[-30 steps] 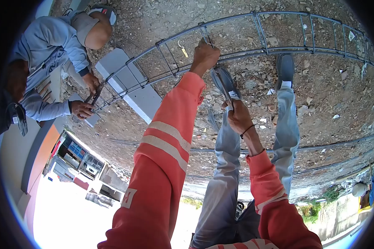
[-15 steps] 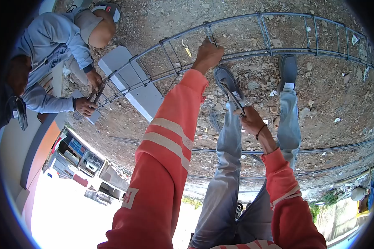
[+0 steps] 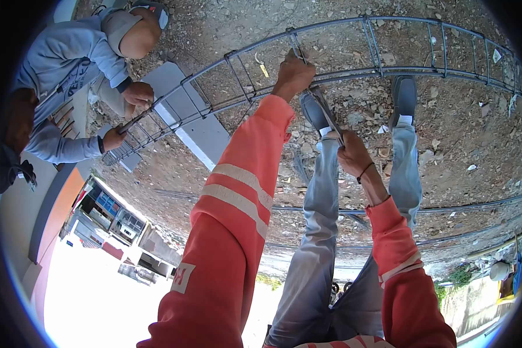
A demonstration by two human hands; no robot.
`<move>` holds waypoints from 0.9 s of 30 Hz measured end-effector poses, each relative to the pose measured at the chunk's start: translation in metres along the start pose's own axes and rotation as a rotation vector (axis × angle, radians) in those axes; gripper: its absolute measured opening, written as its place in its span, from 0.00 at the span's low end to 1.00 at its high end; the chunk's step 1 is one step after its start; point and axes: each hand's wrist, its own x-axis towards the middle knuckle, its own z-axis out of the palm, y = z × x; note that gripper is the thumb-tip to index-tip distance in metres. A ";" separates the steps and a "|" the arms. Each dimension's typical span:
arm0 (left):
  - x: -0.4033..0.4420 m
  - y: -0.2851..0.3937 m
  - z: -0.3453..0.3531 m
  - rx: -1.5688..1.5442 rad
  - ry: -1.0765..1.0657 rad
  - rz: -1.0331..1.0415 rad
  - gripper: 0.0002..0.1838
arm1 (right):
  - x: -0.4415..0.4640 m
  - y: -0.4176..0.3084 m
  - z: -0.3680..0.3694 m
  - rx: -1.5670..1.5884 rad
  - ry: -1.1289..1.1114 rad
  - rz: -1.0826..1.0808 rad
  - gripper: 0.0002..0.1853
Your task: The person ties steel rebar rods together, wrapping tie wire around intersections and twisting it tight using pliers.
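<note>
A long rebar cage (image 3: 443,47) with square stirrups crosses the view from the lower left to the right. My left hand (image 3: 294,74) is closed around a stirrup near the cage's middle, at the lower bar. In my right hand (image 3: 354,153), a long dark metal tool (image 3: 325,110) is held by its handles; its far end reaches the cage's lower bar just beside my left hand. Both hands have red sleeves behind them.
At the left, a co-worker in a grey-blue sweatshirt (image 3: 69,49) holds a tool at the cage's end. A grey block (image 3: 200,139) lies under the cage. My shoes (image 3: 404,95) stand on rubble-strewn ground, with long bars (image 3: 446,207) lying behind.
My right hand has shifted slightly right, and its tool's tip has swung up to the cage bar by my left hand. The co-worker's hands have moved apart.
</note>
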 end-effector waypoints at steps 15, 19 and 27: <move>-0.023 0.032 -0.025 -0.043 -0.068 -0.078 0.31 | -0.012 -0.029 0.012 -0.372 0.218 -0.012 0.12; -0.014 0.018 -0.017 0.013 -0.063 -0.064 0.31 | -0.013 -0.025 0.026 -0.207 0.235 -0.047 0.16; 0.011 -0.017 0.004 0.255 -0.153 0.133 0.32 | -0.013 -0.009 0.050 -0.303 0.462 -0.124 0.22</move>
